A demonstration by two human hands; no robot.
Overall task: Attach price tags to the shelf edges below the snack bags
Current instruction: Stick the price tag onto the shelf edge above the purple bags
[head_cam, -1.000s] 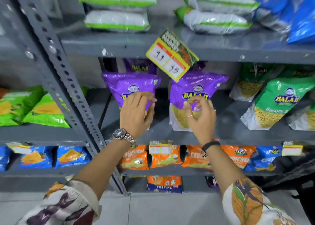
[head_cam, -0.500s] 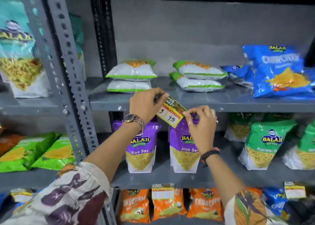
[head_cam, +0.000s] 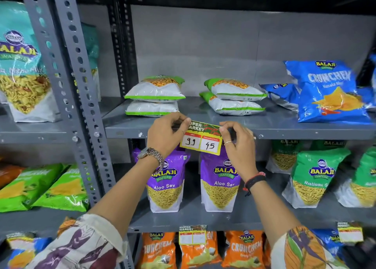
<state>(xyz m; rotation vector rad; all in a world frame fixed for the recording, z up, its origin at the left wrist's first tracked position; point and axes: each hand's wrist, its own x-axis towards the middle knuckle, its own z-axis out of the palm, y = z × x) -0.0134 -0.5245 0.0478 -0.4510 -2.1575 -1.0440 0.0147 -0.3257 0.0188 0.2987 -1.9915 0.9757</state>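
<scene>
The price tag (head_cam: 200, 139), yellow-edged with "99" and "45" handwritten in its two white boxes, is held flat against the front edge of the grey shelf (head_cam: 284, 131), just below the white-and-green snack bags (head_cam: 155, 96) lying on that shelf. The left hand (head_cam: 165, 135) pinches the tag's upper left corner between thumb and fingers; the right hand (head_cam: 239, 144) pinches its upper right corner the same way. The tag hangs down over the tops of the purple bags (head_cam: 165, 184) on the shelf beneath.

This tag looks placed but likely not yet pressed fast, since both hands grip it. Lower down, two other tags (head_cam: 192, 235) already hang on a shelf edge above the orange bags (head_cam: 158, 250), so part of the job appears done. The edges under the blue bag (head_cam: 329, 91) and under the green bags (head_cam: 317, 177) show no tag in view, so those probably remain.

The rack is grey painted metal with perforated uprights (head_cam: 81, 97), its edge chipped in spots. A plain grey wall (head_cam: 223, 44) stands behind, dimly lit.
</scene>
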